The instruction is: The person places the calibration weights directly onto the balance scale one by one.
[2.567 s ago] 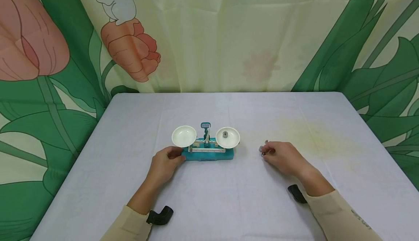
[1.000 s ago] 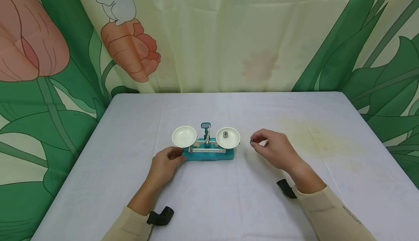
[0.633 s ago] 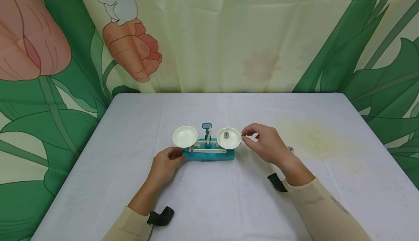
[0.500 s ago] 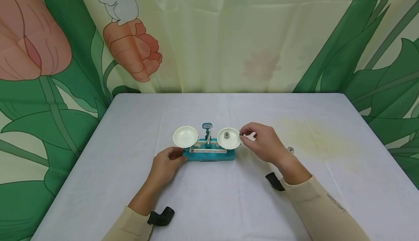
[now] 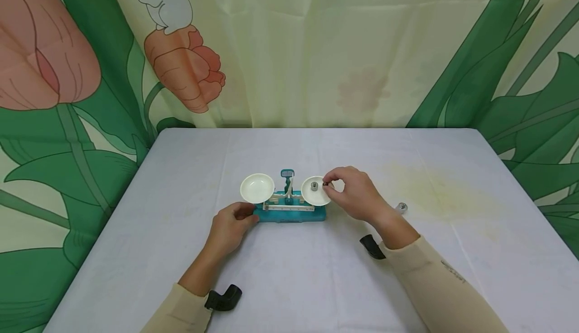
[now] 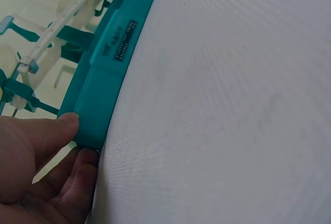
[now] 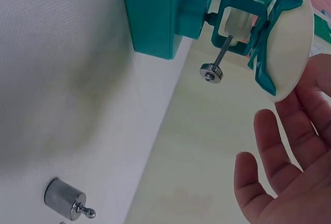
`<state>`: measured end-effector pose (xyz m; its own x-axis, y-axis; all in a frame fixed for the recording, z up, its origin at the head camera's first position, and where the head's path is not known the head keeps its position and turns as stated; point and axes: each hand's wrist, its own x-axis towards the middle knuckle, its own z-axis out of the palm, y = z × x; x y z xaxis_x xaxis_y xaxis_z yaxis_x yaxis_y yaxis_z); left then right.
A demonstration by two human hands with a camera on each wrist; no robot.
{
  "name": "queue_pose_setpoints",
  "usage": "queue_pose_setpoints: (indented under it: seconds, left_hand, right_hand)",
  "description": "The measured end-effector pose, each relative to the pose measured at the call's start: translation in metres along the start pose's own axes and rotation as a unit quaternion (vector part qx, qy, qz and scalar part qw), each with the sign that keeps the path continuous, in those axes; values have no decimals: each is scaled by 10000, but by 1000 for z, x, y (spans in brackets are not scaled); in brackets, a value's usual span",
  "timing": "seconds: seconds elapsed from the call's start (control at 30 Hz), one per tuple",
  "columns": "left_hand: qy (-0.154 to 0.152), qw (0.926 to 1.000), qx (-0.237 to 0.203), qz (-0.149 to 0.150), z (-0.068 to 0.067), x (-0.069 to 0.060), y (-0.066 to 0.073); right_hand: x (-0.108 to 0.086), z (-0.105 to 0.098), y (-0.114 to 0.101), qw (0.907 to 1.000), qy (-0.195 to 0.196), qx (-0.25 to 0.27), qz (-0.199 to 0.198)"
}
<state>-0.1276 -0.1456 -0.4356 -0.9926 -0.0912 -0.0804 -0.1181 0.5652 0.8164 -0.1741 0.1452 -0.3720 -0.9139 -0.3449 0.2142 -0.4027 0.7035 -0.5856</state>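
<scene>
A small teal balance scale [image 5: 289, 216] with two white pans stands on the table. My left hand [image 5: 227, 230] holds the left end of its base; in the left wrist view the thumb [image 6: 68, 123] lies against the base's edge and the fingers curl at its end. A metal weight [image 5: 314, 186] sits in the right pan [image 5: 312, 198]; the left pan [image 5: 257, 188] holds nothing. Over the right pan's rim, my right hand [image 5: 357, 195] pinches a small dark weight [image 5: 325, 184] between thumb and forefinger. That weight is hidden in the right wrist view.
Another metal weight [image 5: 401, 207] stands on the white tablecloth [image 5: 289, 278], partly behind the right wrist. The right wrist view shows this knobbed cylinder [image 7: 64, 199] and an adjusting nut [image 7: 211, 73] on the beam's end. A printed curtain [image 5: 289, 62] hangs behind the table.
My right hand has lifted a small weight from the table and carried it left to the right pan. The weight left standing on the table has come into view. The left hand has stayed put.
</scene>
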Motion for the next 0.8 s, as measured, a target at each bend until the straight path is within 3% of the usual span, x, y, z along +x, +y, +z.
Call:
queue_pose_setpoints:
  seconds: [0.8]
  left_hand:
    - [-54, 10000, -18, 14, -1, 0, 1]
  right_hand:
    - [5, 5, -6, 9996, -225, -87, 138]
